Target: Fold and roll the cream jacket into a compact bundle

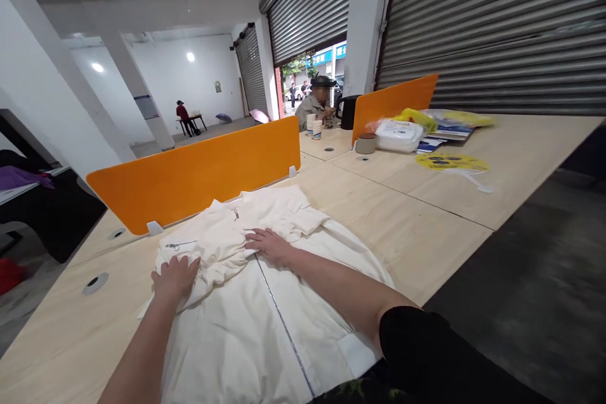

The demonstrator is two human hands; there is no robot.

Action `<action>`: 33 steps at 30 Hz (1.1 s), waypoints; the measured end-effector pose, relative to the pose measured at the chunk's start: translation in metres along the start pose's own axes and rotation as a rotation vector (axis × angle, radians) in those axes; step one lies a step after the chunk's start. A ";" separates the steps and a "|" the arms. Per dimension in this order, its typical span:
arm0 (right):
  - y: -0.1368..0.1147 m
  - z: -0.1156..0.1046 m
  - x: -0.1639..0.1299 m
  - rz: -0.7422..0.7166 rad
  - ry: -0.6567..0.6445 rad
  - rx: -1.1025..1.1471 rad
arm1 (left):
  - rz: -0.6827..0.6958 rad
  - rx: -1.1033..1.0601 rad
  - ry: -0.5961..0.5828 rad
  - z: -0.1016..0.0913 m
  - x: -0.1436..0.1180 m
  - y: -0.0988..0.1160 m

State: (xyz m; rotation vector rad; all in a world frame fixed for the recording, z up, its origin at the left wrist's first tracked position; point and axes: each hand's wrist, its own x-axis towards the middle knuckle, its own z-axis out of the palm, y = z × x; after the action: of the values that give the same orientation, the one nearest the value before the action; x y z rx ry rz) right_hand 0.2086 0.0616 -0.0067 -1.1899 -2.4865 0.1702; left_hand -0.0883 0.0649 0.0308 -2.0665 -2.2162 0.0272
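Observation:
A cream-white garment [227, 322] with a long zipper [281, 312] down its middle lies spread on the wooden table. My left hand [176, 276] rests on a bunched sleeve or fold at its left side, fingers apart and bent a little. Flat on the fabric near the zipper's upper end lies my right hand [269, 246], its fingers stretched out. A small pair of metal scissors [178, 245] sits on the cloth just beyond my left fingertips. Close to the collar is a small dark metal piece [237, 216] that I cannot make out clearly.
Orange dividers [203, 170] stand beyond the garment and further right. At the right are a tape roll [366, 143], a white plastic box [399, 136], papers and a yellow fan [452, 162]. A person [312, 104] sits behind paper cups [317, 130]. The table edge runs along the right.

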 end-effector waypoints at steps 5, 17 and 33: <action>0.002 0.002 -0.001 -0.002 0.001 0.003 | 0.158 -0.010 0.086 0.008 -0.015 0.041; -0.014 -0.012 -0.010 0.021 -0.050 -0.038 | 0.162 0.035 0.047 0.027 -0.024 0.055; -0.010 -0.011 -0.009 0.048 0.102 -0.071 | 0.030 -0.050 0.043 0.017 -0.024 0.077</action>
State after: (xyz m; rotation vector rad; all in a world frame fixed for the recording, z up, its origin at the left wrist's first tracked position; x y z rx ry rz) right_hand 0.2109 0.0481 0.0040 -1.2555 -2.3952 0.0337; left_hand -0.0123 0.0479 0.0058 -2.1054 -2.1824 -0.0694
